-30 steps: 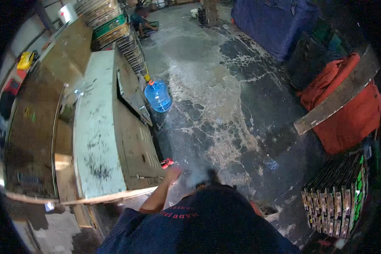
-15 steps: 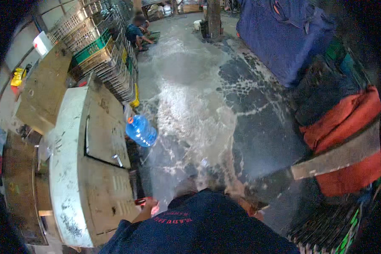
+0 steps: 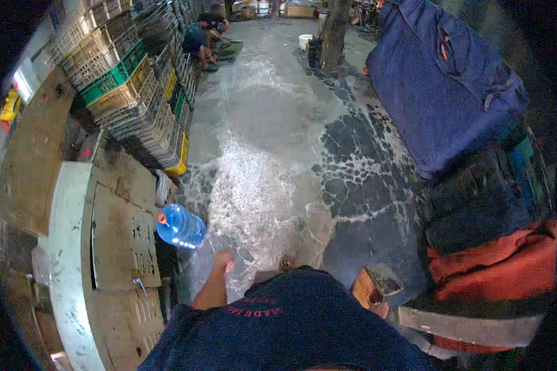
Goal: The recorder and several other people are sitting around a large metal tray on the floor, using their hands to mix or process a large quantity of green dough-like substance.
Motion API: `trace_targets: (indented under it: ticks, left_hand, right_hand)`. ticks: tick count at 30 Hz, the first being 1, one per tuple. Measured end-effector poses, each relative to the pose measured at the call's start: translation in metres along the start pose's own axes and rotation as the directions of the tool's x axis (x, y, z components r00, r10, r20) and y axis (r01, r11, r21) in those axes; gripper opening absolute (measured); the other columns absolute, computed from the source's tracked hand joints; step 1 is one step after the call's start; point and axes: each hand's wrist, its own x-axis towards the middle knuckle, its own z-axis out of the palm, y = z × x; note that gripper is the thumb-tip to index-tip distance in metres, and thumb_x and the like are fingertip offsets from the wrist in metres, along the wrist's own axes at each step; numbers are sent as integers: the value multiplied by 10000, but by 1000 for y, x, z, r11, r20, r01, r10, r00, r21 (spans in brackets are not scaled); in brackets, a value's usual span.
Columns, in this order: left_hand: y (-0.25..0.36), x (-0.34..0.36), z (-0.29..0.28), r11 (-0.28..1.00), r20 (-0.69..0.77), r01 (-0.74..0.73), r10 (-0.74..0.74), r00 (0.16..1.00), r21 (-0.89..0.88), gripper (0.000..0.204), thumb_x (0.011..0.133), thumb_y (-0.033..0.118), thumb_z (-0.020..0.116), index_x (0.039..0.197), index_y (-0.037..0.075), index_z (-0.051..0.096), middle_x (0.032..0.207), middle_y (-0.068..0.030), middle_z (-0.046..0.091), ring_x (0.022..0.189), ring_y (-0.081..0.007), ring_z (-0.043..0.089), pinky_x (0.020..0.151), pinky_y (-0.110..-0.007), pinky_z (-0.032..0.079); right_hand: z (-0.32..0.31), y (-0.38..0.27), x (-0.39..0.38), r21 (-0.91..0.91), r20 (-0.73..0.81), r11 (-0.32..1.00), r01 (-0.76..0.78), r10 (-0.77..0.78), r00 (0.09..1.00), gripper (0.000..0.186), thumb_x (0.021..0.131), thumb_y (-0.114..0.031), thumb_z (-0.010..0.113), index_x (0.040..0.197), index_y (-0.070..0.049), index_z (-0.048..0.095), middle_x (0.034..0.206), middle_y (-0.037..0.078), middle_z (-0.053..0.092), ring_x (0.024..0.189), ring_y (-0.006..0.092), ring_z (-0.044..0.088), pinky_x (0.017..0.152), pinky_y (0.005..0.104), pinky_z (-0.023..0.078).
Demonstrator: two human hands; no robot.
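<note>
My left hand [image 3: 225, 260] is held out over the floor, left of my dark shirt. Its fingers look curled in, slightly blurred, with nothing visible in them. At my right side, my right hand [image 3: 380, 308] grips a brown box-like block [image 3: 366, 288], with an orange-brown side and a greyish top. The block is tilted, and my fingers are partly hidden at its lower edge. A blue clear water jug [image 3: 181, 227] with an orange cap is beyond my left hand, beside the cabinet.
A worn metal cabinet [image 3: 114, 247] stands at the left, before stacked plastic crates [image 3: 136, 105]. A blue cover [image 3: 445, 80] and orange cloth [image 3: 495, 266] line the right, near a pale plank [image 3: 470, 326]. Ahead, people [image 3: 201, 40] crouch by the crates; a post [image 3: 334, 34] rises from the cracked floor [image 3: 254, 179].
My view has shifted, with the cabinet and jug now further left and lower. My left hand has swung forward. The block in my right hand shows more of its top and side.
</note>
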Motion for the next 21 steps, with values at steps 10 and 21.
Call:
trace_targets:
  ticks: [10, 21]
  left_hand:
    - [461, 76, -74, 808, -149, -512, 490, 859, -292, 270, 810, 180, 592, 1036, 34, 567, 810, -63, 604, 738, -116, 543, 659, -247, 442]
    - [196, 215, -44, 644, -171, 177, -72, 983, 744, 231, 755, 262, 538, 833, 64, 626, 837, -142, 627, 744, -313, 590, 645, -426, 459]
  right_hand:
    - [41, -176, 211, -212, 161, 899, 384, -356, 921, 322, 704, -326, 633, 806, -23, 604, 756, 184, 617, 739, 313, 611, 626, 422, 480]
    - [72, -401, 443, -509, 378, 640, 576, -435, 817, 246, 790, -290, 545, 754, -59, 622, 792, 151, 618, 782, 341, 585, 687, 424, 452]
